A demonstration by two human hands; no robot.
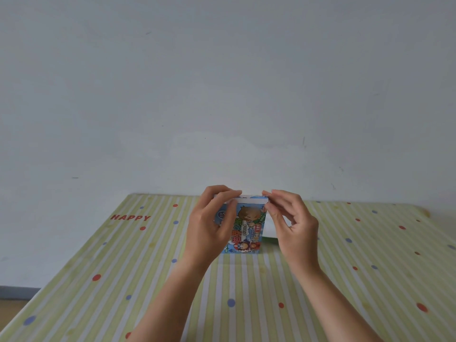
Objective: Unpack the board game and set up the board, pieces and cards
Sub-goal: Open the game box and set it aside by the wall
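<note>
**A:** Your forearms [172,304] come in from the bottom edge, over the striped, dotted counter [98,267].

**B:** Out past them, mid-counter and towards the wall, the game box [246,230] stands on end with its picture side facing you. No board, pieces or cards show, so I'd say you're at the very start.

**A:** Your left grip [209,223] pinches the box at its top left corner, thumb in front and fingers over the top. Your right grip [293,223] pinches the top right corner between thumb and forefinger, the other fingers loosely curled.

**B:** Between them runs the white top flap [251,200]. I can't tell whether it's tucked in or just lifting.

**A:** Mind the stance. The box is tall on a narrow base, and both your grips are up high. Pull the flap towards you and the box may tip or skid on the cloth.

**B:** If the flap is tucked tight, a sharp tug at its ends could crease or tear the card. Should it pop open while the box leans, small pieces might spill and roll off the counter.

**A:** Something white [268,227] sits just behind the box on your right; I can't make out what.
</note>
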